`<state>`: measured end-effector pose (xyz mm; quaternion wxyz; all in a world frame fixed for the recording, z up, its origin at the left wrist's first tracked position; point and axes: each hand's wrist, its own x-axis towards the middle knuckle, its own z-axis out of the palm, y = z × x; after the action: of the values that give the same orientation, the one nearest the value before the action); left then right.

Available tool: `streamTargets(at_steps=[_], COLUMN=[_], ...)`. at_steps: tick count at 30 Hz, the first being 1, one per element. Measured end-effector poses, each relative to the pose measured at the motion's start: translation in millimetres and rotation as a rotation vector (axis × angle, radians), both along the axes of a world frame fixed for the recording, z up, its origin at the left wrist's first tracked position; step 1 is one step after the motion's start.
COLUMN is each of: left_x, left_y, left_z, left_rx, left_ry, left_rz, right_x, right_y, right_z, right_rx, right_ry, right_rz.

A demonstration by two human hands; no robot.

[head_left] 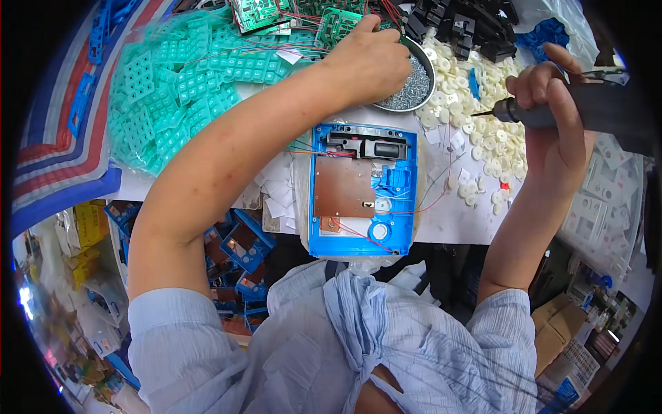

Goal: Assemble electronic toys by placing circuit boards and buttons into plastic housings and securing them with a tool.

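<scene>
My left hand (372,63) reaches over the rim of a round metal dish of small screws (415,88). Its fingers are curled in, and whatever they pinch is hidden. In my right hand (562,96) is a dark grey electric screwdriver (600,109), raised over the right side, its thin bit pointing left. Between my arms, at the table's near edge, lies an open blue plastic housing (338,247). Inside it are a brown circuit board (345,185), a black plastic part (386,150) along the far end, and thin red wires.
Teal keypads (186,90) are heaped at the left. Green circuit boards (338,27) with red wires lie at the back, beside black plastic parts (476,27). Cream plastic discs (493,141) spread at the right. Blue housings (247,248) sit below the table's left side.
</scene>
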<state>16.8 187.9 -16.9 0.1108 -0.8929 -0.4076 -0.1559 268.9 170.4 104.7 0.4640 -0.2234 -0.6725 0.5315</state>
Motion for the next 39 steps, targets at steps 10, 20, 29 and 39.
streamTargets(at_steps=[10,20,29,39], left_x=[-28.3,-15.3,-11.8,-14.9], left_y=[-61.8,-165.8,-170.4,-165.2], left_z=[64.5,45.4,37.8,44.3], left_rx=[-0.155,-0.318,-0.249,-0.125], left_ry=[-0.373,-0.832,-0.872,-0.645], left_rz=[-0.023,-0.04,-0.058,0.084], right_x=[-1.7,-56.8,-67.8,-65.3], right_y=[-27.8,-80.9,-91.6,-68.6], right_z=[2.7,11.4,5.6,-7.3], right_rx=[-0.072,-0.125,-0.17,-0.064], right_ry=[0.02,0.3,0.31,0.291], right_rz=[0.079,0.393,0.361,0.099])
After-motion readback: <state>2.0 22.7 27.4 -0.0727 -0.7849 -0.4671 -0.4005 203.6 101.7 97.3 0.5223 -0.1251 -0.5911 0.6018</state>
